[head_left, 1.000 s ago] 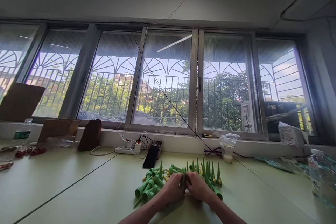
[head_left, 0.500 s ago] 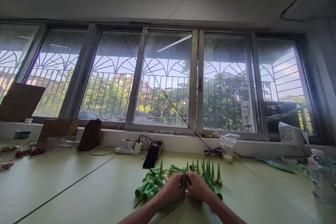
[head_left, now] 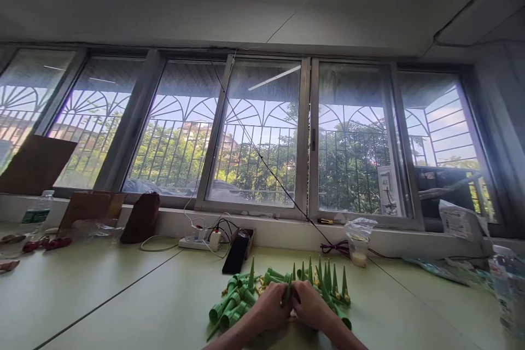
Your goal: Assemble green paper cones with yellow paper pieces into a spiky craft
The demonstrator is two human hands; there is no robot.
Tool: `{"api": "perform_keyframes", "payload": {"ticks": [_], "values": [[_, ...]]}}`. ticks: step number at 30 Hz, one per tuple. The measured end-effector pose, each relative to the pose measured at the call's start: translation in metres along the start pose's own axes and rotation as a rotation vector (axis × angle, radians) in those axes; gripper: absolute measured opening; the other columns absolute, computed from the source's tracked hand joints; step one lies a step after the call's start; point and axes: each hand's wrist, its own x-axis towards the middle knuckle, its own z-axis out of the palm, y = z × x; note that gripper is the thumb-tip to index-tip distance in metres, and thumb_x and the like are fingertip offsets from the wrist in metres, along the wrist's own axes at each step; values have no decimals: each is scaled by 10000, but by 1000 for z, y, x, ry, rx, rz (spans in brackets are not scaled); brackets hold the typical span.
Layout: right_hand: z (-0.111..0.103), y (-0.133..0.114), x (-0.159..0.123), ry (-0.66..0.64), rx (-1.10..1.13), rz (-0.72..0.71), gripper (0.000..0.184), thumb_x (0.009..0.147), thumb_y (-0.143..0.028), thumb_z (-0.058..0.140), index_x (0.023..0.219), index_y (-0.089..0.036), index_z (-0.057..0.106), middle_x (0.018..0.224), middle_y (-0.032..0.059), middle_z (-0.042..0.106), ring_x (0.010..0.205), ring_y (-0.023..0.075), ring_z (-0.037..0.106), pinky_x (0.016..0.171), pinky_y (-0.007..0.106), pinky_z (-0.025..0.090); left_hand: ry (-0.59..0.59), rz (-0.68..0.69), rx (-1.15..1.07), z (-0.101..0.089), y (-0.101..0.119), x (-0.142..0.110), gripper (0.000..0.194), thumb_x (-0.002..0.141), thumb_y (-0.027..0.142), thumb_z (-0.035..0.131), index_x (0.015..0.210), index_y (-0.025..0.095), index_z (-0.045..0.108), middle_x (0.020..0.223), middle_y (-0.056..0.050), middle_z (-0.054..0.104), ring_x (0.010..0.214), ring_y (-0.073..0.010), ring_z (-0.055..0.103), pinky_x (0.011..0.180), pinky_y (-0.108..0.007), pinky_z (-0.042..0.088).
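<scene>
My left hand (head_left: pixel 271 305) is closed around a green plastic spike (head_left: pixel 289 287) whose tip points up. Pressed close against it, my right hand (head_left: pixel 310 303) has its fingers pinched together; whatever they hold is hidden. To the left lies a heap of green tubular pieces (head_left: pixel 233 306) with wide round ends, and one green spike (head_left: pixel 251 274) stands upright there. Beyond and to the right of my hands, several green spikes (head_left: pixel 334 281) stand in a cluster, some with small yellow fittings (head_left: pixel 346 297) at their base.
A dark phone (head_left: pixel 235 255) leans near a power strip (head_left: pixel 197 243) at the back. A bagged cup (head_left: pixel 359 246) stands behind the spikes. Plastic bottles (head_left: pixel 38 213) and a brown pouch (head_left: pixel 140 219) are at the left, another bottle (head_left: pixel 506 284) at the right.
The whole scene sits slightly lower in view as the head tilts up a little. My hands stay together at the green spike, with little visible change.
</scene>
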Motion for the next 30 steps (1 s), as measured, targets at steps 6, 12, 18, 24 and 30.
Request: {"api": "perform_keyframes", "payload": {"ticks": [6,12,18,24,30], "values": [[-2,-2,-1,12,-15,-3,190,769,-88,472,785,-135,656,812,83,681,758,166,589,595,232,293,21,8,-7,2,-4,1,98,720,180,507,749,166,599,785,-48,642,745,-175,543,637,-263,341],[-6,-4,-2,-15,-10,-6,213,767,-76,460,806,-131,662,824,87,689,752,161,593,596,229,299,11,-6,6,1,-3,1,86,726,174,504,740,163,588,768,-48,631,722,-168,522,615,-268,318],[-5,-3,-1,-6,12,-44,198,779,-86,459,776,-129,652,773,74,675,699,149,579,567,232,272,24,84,-38,-2,1,0,94,731,145,472,663,165,535,672,-25,593,626,-134,489,558,-264,274],[-3,-1,1,-2,10,-31,207,828,-100,447,793,-128,648,800,84,682,720,154,589,575,230,278,83,5,14,1,1,2,60,730,150,491,697,167,537,751,-50,628,698,-159,519,612,-270,303],[-7,-5,0,7,38,8,207,830,-77,448,806,-124,648,835,102,696,758,165,611,605,229,308,100,-59,21,4,-1,4,64,741,188,513,759,173,572,819,-52,647,783,-183,540,677,-269,334]]}}
